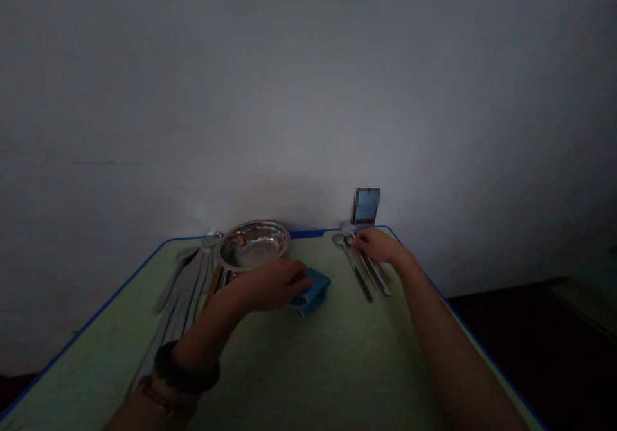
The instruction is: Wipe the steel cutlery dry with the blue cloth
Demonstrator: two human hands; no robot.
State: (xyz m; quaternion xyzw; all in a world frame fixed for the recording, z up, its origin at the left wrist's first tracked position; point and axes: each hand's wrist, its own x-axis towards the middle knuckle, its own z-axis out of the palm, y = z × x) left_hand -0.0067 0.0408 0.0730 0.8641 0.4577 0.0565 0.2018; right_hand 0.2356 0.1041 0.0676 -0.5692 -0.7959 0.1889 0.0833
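My left hand, with a dark band at the wrist, has its fingers curled over a folded blue cloth on the table. Part of the cloth is hidden beneath the fingers. At the right, my right hand is closed at the bowl end of a small group of metal spoons, its fingertips pinching one of them. Beside those fingertips lies another spoon, its handle towards me. Just behind my left hand sits a shiny metal bowl.
Several long metal spoons and utensils lie on the left of the green table, which has a blue edge. A phone stands upright at the back right, near the pale wall.
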